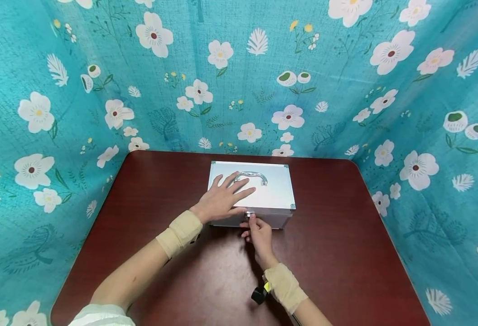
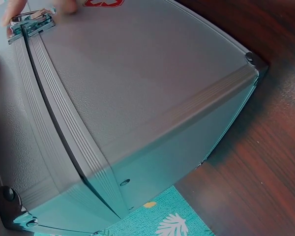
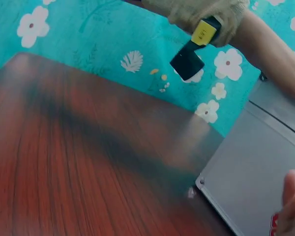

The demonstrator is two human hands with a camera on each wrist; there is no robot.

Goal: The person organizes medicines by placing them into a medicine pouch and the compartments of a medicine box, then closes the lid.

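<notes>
A silver case with a metal handle on its lid stands closed on the table. My left hand rests on the lid, fingers spread, the thumb along the front edge near the latch. At the front, my right hand has its thumb and curled fingers at the metal latch. In the left wrist view, fingertips touch that latch across the dark lid seam. The right wrist view shows the right hand only in part, beside the front face; the latch is out of that view.
The case stands toward the back of a dark red wooden table. A floral turquoise curtain surrounds the back and sides. Tan wraps cover both wrists, and a black device hangs at the right one.
</notes>
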